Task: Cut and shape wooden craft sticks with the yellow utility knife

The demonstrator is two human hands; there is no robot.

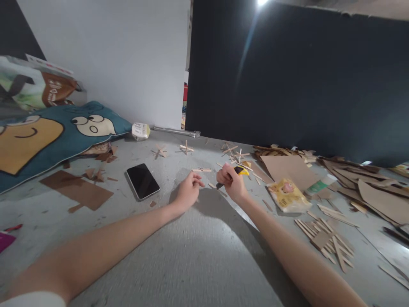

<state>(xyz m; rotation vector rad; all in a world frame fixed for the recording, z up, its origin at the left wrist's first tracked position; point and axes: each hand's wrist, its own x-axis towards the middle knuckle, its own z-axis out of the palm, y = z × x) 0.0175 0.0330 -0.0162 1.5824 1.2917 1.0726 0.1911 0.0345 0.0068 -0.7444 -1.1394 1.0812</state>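
Observation:
My right hand (232, 181) is closed around a black and yellow utility knife (244, 171). Its yellow end sticks out on the right and a dark end points down to the left; whether the blade is out, I cannot tell. My left hand (188, 189) rests on the grey table with its fingers loosely bent and slightly apart, and nothing shows clearly in them. Just beyond its fingertips lies a short flat wooden stick (202, 170). Small wood scraps (218, 189) lie between both hands.
Crossed stick pieces (186, 147) stand farther back. To the left are a phone (142, 181), brown card (76, 189) and a blue cushion (64, 140). A yellow packet (288, 195), glue stick (321, 184), loose wooden sticks (326, 243) and cardboard (380, 198) lie right.

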